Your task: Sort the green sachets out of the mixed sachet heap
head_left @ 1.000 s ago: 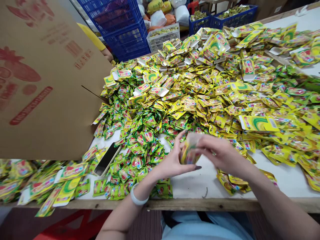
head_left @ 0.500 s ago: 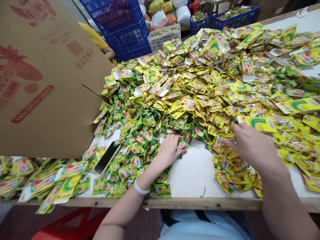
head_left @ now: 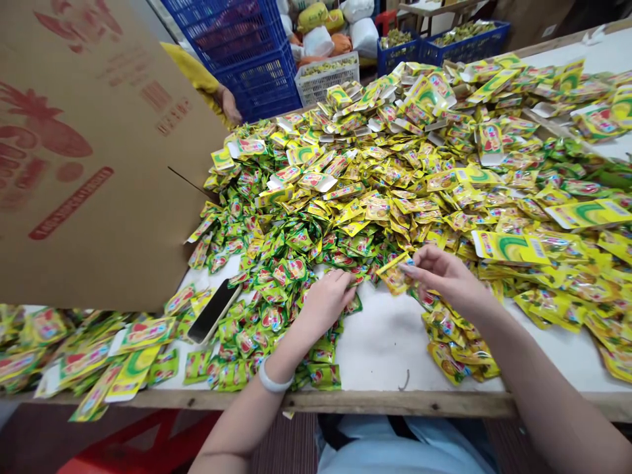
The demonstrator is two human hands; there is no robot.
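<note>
- The right hand (head_left: 447,276), right of centre in the frame, pinches a yellow sachet (head_left: 394,276) between thumb and fingertips. The other fingers are loosely bent.
- The sachet is held tilted just above the surface (head_left: 385,349), at the near edge of the pile (head_left: 395,191).
- The left hand (head_left: 326,299), at the centre of the frame, lies palm down with its fingers curled onto green sachets (head_left: 276,316). Whether it grips one cannot be told.
- A white bracelet (head_left: 270,382) sits on the left wrist.
- The two hands are near each other but apart, with a bare strip of surface below them.
- The pile of yellow and green sachets covers most of the surface, from the centre to the upper right.
- Flat printed cards (head_left: 508,247) lie on the pile just right of the right hand.
- A phone (head_left: 212,311) lies among the sachets left of the left hand.
- A cardboard box (head_left: 89,164) fills the upper left of the frame.
- Beyond the box, another person's hand (head_left: 230,105) with a yellow sleeve shows at the far edge of the surface.
- Blue crates (head_left: 247,52) and a white basket (head_left: 320,76) stand at the top of the frame.
</note>
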